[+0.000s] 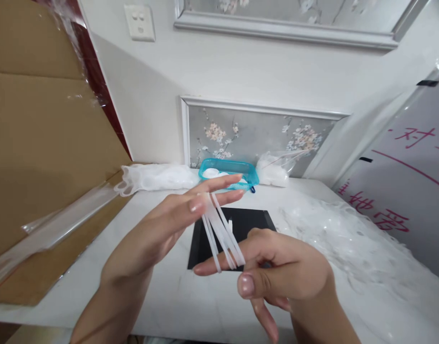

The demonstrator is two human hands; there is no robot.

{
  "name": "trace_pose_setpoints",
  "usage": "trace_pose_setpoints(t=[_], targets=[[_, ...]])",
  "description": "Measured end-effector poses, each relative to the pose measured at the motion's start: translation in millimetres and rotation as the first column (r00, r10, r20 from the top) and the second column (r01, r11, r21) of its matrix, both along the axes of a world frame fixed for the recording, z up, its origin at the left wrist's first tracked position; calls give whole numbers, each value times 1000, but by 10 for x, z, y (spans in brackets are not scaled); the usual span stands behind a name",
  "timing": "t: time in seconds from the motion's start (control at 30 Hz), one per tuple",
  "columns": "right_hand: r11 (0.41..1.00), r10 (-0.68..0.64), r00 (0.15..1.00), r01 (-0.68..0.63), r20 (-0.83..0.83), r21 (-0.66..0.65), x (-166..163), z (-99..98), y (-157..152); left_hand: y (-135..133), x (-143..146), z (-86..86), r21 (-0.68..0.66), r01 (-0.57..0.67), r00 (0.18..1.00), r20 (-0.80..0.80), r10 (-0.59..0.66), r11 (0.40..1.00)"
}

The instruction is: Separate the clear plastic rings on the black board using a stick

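Note:
Several loops of white elastic cord [222, 231] stretch between my two hands above the table. My left hand [176, 215] is at the upper end, its thumb pressed against the loops by the forefingers, which point to the right. At the lower end, the straightened index finger of my right hand [276, 267] passes through the loops, while its other fingers are bent or hang down. Beneath the cord lies a flat black board [201, 246], partly hidden by my hands. A small white piece [230, 223] shows on it.
At the back stands a blue plastic basket [240, 167] with white rolls inside. A white bundle [162, 177] lies left of it, a clear bag [274, 169] right. Translucent white strands [358, 239] heap along the right. Cardboard [50, 143] and plastic sleeves [69, 224] border the left.

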State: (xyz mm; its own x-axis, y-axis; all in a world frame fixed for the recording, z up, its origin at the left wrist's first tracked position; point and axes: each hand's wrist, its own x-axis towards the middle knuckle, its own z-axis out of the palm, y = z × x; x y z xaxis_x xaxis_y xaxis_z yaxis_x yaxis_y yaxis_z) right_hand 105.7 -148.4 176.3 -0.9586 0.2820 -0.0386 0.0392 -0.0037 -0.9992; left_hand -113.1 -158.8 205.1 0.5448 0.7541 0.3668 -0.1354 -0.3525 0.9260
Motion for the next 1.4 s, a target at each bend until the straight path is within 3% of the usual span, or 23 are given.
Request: trace_pose_setpoints(t=[0.17, 0.5, 0.83, 1.4], targets=[[1000, 28, 999, -29, -28, -11, -18, 33, -18, -48, -8, 0, -17, -65, 996, -64, 64, 998], [993, -97, 995, 95, -23, -69, -22, 45, -63, -115, 183, 63, -177, -212, 970, 85, 230, 961], [995, -51, 998, 47, -40, -92, -26, 72, -86, -71, 236, 58, -220, -190, 971, 98, 216, 957], [990, -111, 993, 107, -38, -89, 30, 120, -135, -46, 201, 42, -275, -99, 985, 112, 134, 956]])
